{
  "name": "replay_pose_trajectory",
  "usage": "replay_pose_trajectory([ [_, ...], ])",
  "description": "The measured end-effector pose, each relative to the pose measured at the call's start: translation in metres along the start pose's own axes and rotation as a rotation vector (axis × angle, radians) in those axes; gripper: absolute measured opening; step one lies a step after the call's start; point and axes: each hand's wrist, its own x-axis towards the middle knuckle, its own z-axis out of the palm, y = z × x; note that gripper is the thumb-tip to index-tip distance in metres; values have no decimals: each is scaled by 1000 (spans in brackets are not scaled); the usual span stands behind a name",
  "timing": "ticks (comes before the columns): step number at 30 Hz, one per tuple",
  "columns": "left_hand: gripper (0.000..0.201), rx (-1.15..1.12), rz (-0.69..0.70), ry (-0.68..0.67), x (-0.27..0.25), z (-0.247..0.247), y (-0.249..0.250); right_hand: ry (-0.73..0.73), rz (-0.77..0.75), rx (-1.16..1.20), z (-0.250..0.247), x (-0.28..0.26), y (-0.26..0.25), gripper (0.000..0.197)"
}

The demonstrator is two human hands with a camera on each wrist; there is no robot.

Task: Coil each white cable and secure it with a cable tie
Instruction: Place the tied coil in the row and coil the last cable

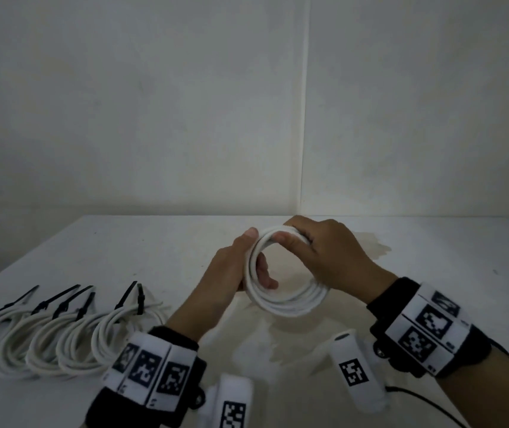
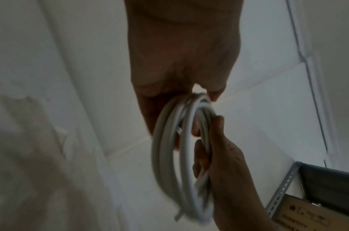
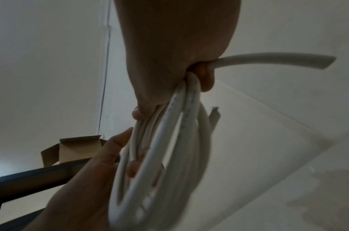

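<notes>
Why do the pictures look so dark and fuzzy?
Head view: dim light, table edges bent by the wide lens. Left wrist view: left hand shadowed, white cable coil smeared by motion. Right wrist view: right hand shadowed, coil's lower loops blurred.

A white table [image 1: 142, 248] fills the near half of the head view, with a pale brownish stain [image 1: 373, 245] on its right side, far from the near edge. Behind it stand plain white walls [image 1: 142, 103], which meet in a corner seam [image 1: 305, 103] right of centre. The wrist views show more — an open cardboard box [image 3: 74, 150] on a dark metal shelf [image 3: 31, 179], and a perforated steel upright [image 2: 282, 189] beside a printed carton [image 2: 308, 214].
</notes>
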Motion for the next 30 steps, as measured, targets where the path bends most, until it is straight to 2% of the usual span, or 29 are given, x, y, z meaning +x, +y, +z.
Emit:
replay_pose_trajectory([
  [2, 64, 59, -54, -54, 2, -1, 8, -80, -90, -97, -2, 1, -3, 71],
  [4, 60, 125, -51, 2, 3, 6, 11, -95, -143, -125, -1, 3, -6, 73],
  [6, 56, 77, -44, 84, 3, 11, 11, -70, -121, -27, -1, 2, -8, 69],
  [9, 53, -15, -68, 130, 2, 17, 8, -22, -23, 219, 1, -1, -9, 46],
  [13, 51, -165, -64, 178, -2, 18, 7, 59, 58, 400, 3, -7, -9, 22],
  [16, 50, -241, -40, 223, -3, 16, 4, 94, 151, 548, 4, -10, -7, 28],
  [19, 51, -241, -24, 200, -5, 17, -1, 116, 179, 594, 10, -11, -5, 46],
  [23, 56, -98, 7, -47, -9, 8, -1, 121, 163, 565, 10, -12, -3, 50],
  [25, 53, -33, 4, -127, -10, 2, 4, 113, 161, 557, 8, -11, -4, 54],
  [27, 45, -65, -3, -93, -10, 3, 8, 122, 154, 550, 6, -10, -6, 59],
  [30, 44, -137, 26, 67, -11, 11, 9, 121, 153, 590, 6, -9, -12, 47],
])
